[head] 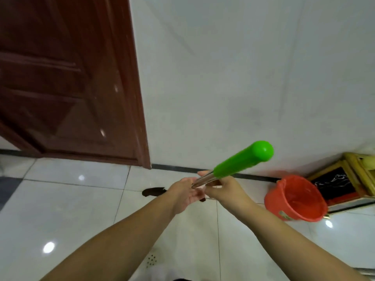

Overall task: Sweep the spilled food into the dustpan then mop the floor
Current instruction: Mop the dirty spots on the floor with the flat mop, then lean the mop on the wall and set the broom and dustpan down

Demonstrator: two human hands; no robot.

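Both hands meet on the mop pole (205, 180) — right hand (227, 191) pinches it, left hand (185, 192) lies loose beneath. Pole slants down-left toward the floor, green grip (243, 159) up-right.

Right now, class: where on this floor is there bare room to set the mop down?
Bare tiles lie left of the dark spill, below the door. The right corner is crowded: red bucket beside a wooden stand. Both hands hold the mop handle.

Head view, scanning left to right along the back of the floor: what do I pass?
Brown door → dark patch on the tiles → left hand → right hand gripping the green-handled pole → red bucket → yellow-framed stand.
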